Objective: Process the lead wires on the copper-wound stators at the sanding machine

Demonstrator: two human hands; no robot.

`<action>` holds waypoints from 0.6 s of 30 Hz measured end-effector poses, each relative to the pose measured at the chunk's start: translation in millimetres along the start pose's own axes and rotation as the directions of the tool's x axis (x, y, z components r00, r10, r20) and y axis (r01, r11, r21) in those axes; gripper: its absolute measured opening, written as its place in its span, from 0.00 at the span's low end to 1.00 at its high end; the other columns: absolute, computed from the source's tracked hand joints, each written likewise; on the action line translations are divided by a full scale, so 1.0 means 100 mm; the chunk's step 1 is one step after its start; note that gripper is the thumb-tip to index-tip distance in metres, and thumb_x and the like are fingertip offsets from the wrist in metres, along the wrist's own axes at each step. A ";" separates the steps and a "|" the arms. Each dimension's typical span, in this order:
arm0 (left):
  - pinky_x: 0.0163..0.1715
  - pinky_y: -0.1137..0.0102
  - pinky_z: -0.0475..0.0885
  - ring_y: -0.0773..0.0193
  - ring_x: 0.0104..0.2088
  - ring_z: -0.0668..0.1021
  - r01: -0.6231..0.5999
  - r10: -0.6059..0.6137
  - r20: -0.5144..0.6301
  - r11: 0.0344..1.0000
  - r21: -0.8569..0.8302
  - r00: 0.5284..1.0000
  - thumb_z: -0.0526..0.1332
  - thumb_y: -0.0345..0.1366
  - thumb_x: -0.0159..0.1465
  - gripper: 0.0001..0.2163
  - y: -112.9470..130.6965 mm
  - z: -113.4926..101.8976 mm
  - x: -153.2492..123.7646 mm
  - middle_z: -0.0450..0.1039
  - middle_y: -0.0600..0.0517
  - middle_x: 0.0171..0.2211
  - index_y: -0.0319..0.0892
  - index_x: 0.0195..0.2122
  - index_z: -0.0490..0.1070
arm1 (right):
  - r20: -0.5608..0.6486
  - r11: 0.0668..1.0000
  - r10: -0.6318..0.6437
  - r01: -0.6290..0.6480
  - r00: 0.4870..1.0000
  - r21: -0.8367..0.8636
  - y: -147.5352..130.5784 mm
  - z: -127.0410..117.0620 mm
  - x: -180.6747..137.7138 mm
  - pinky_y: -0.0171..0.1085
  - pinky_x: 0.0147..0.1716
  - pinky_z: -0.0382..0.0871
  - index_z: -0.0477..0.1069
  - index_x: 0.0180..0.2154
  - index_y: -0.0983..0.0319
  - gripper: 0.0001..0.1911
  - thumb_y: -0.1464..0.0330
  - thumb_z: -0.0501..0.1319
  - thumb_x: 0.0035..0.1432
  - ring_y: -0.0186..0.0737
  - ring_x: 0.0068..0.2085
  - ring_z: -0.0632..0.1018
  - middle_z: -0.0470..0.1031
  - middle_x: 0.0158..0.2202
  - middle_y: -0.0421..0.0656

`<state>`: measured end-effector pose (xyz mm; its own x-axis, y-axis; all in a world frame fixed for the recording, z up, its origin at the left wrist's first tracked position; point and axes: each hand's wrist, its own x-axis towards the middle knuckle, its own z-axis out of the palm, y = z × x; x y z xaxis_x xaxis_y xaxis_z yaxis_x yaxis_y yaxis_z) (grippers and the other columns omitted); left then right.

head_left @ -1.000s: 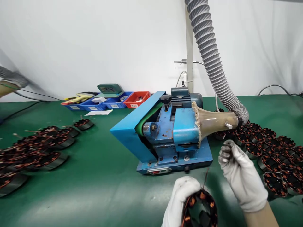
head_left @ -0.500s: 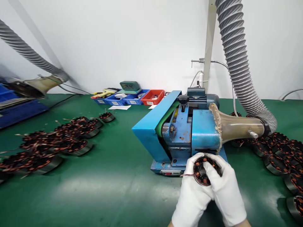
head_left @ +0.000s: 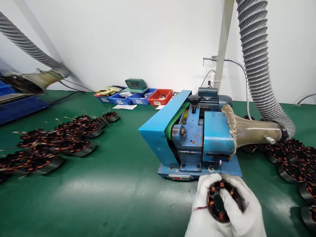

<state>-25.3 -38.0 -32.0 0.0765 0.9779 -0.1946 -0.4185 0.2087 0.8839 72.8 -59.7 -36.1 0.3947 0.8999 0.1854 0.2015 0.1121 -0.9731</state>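
Both my hands wear white gloves and grip one motor stator, a dark ring with copper windings. My left hand wraps its left side. My right hand closes on the right side, with its thumb inside the ring. One wire lead stands up from the far rim, and another lead points left across the left glove. Just beyond my hands stands a blue belt grinder with a green belt; the stator is apart from it.
Wound stators lie in a group on the left of the green table and in another group on the right. A grey duct hose meets the grinder's hood. Blue bins, a red bin and a clock stand behind.
My hands and the stator have moved down toward me, away from the grinder. A lead that was hidden now stands up from the stator. The view has shifted slightly.
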 end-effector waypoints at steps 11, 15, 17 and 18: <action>0.47 0.59 0.72 0.53 0.41 0.79 -0.138 0.137 0.018 0.986 0.099 0.990 0.71 0.25 0.36 0.25 0.09 0.32 0.26 0.77 0.48 0.39 0.44 0.36 0.68 | 0.057 0.990 0.124 -0.128 0.991 0.057 -0.23 0.07 0.37 0.41 0.41 0.73 0.77 0.36 0.61 0.09 0.67 0.60 0.54 0.47 0.39 0.80 0.81 0.37 0.46; 0.48 0.59 0.72 0.54 0.41 0.79 -0.045 0.046 -0.013 0.997 0.065 0.999 0.70 0.34 0.47 0.12 0.07 0.19 0.13 0.77 0.49 0.37 0.44 0.33 0.71 | 0.054 0.991 0.125 -0.127 0.991 0.047 -0.17 0.01 0.19 0.41 0.39 0.74 0.79 0.34 0.59 0.09 0.68 0.62 0.49 0.48 0.38 0.80 0.82 0.36 0.45; 0.48 0.57 0.71 0.54 0.39 0.79 0.034 -0.033 -0.017 0.997 0.062 0.999 0.63 0.40 0.57 0.06 0.06 0.06 0.02 0.76 0.49 0.34 0.44 0.32 0.75 | 0.030 0.991 0.122 -0.124 0.992 0.049 -0.13 -0.04 0.02 0.39 0.39 0.75 0.80 0.33 0.58 0.09 0.69 0.64 0.45 0.49 0.38 0.81 0.82 0.35 0.45; 0.48 0.56 0.71 0.53 0.40 0.79 0.056 -0.056 -0.014 0.996 0.066 0.998 0.61 0.41 0.59 0.07 0.06 0.00 -0.04 0.76 0.48 0.34 0.44 0.32 0.76 | 0.018 0.988 0.138 -0.139 0.990 0.072 -0.11 -0.07 -0.06 0.38 0.40 0.76 0.80 0.33 0.57 0.10 0.70 0.65 0.44 0.49 0.39 0.81 0.82 0.36 0.45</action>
<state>-28.4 -40.4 -26.4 0.0866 0.9645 -0.2495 -0.3532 0.2639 0.8976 74.4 -69.5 -25.3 0.4027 0.9141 0.0472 0.0802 0.0162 -0.9967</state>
